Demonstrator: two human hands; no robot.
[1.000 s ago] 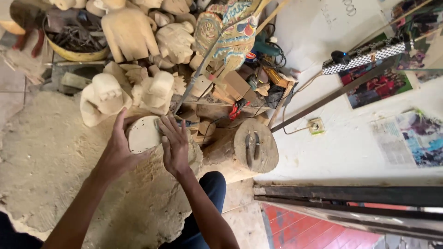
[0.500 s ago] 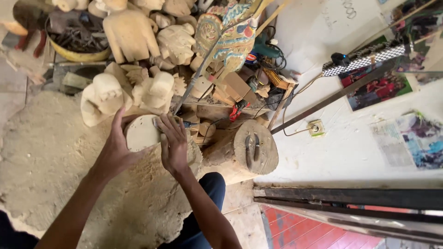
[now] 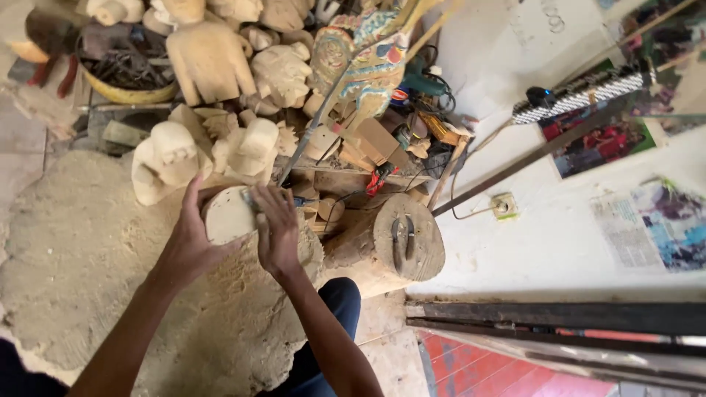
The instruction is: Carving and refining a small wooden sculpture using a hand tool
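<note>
We find both hands on a pale round block of wood [image 3: 226, 215] that sits just in front of the person's knees, above a broad heap of sawdust and shavings [image 3: 81, 272] covering the floor. The left hand [image 3: 187, 246] cups the block from the side, fingers wrapped round its curved wall and gripping it. The right hand [image 3: 277, 231] lies over the block's far edge with fingers bent down; a thin dark tool [image 3: 248, 200] appears to sit under those fingers, but we cannot tell whether the hand is closed on it or merely resting there. As to progress, we judge the work to be at an early stage: the block's upper face is flat and smooth, with no carved relief that we can make out, whereas the rough-carved pale figures [image 3: 173, 154] just beyond it already show heads and bodies. A painted carved figure [image 3: 364, 62] stands further back among offcuts. A log stump [image 3: 401, 242] with a metal tool lying on its top stands to the right, apart from the hands. A yellow bowl of tools [image 3: 129, 77] sits at the far left.
</note>
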